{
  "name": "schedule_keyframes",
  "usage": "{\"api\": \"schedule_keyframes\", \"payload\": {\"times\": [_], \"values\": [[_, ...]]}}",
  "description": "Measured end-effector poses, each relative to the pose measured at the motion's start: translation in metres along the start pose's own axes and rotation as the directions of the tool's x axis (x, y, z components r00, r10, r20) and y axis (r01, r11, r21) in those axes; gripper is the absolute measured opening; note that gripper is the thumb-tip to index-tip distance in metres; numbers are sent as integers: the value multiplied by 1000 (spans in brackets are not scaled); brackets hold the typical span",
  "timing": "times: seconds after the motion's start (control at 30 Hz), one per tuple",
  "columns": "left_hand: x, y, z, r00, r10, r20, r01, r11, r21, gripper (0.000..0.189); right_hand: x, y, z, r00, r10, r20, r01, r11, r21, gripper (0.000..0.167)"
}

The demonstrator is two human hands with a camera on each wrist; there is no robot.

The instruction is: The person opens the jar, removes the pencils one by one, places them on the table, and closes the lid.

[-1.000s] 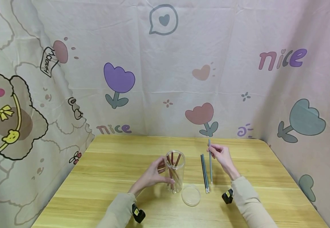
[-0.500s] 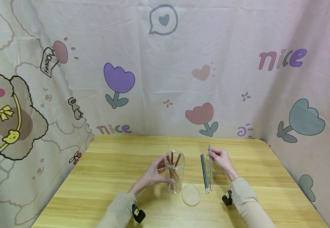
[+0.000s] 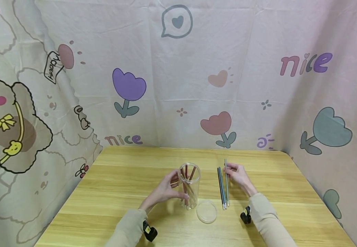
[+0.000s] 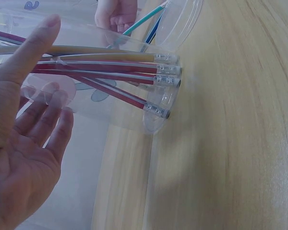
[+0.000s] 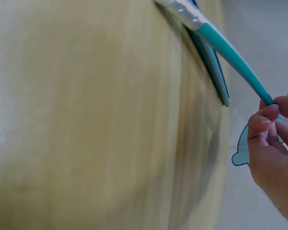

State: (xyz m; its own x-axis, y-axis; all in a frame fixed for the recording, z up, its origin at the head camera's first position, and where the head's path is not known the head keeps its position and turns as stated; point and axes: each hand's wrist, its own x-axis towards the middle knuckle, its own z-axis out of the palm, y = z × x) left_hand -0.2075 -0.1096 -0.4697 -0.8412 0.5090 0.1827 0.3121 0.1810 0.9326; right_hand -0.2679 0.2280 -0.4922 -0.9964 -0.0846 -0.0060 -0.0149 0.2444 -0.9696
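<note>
My left hand [image 3: 165, 188] grips a tall clear plastic jar [image 3: 195, 195], thumb on the near side and fingers around the far side. The jar stands upright, its top uncovered. Several red and yellowish pencils [image 4: 120, 67] lean inside it, eraser ends at the bottom. My right hand [image 3: 239, 176] pinches a teal pencil [image 5: 235, 60] near its upper end between thumb and fingertips. This pencil is tilted, its eraser end low by the table. Just left of it, a dark pencil [image 3: 220, 188] and a teal one lie side by side on the table.
A round clear lid [image 3: 207, 212] lies flat in front of the jar, to its right. The wooden table [image 3: 120, 192] ends at a printed cloth backdrop [image 3: 178, 75] behind and at both sides. Each wrist wears a small black camera [image 3: 149, 231].
My right hand has moved down and slightly nearer, bringing the held teal pencil lower and closer to the two lying pencils. The left hand and jar have stayed put.
</note>
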Motion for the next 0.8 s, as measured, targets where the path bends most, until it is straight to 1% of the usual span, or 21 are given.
{"api": "schedule_keyframes", "payload": {"times": [0.13,0.2,0.43,0.53,0.7,0.8], "values": [[0,0,0,1000,4,0,-4,1000,2,84,-1,2,0,1000,10,22,-10,1000,2,48],[0,0,1,1000,3,-1,-3,1000,1,83,-1,3,0,1000,18,22,-18,1000,14,48],[0,2,1,1000,-2,-6,2,1000,7,81,-1,8,0,998,21,60,-23,999,41,52],[0,1,1,1000,3,-4,-3,1000,8,80,0,9,1,997,32,63,-36,998,50,54],[1,0,1,1000,13,1,-13,1000,16,80,0,10,3,997,50,59,-51,998,27,54],[1,0,1,1000,8,-1,-8,1000,23,81,-1,10,5,997,58,59,-59,998,16,54]]}}
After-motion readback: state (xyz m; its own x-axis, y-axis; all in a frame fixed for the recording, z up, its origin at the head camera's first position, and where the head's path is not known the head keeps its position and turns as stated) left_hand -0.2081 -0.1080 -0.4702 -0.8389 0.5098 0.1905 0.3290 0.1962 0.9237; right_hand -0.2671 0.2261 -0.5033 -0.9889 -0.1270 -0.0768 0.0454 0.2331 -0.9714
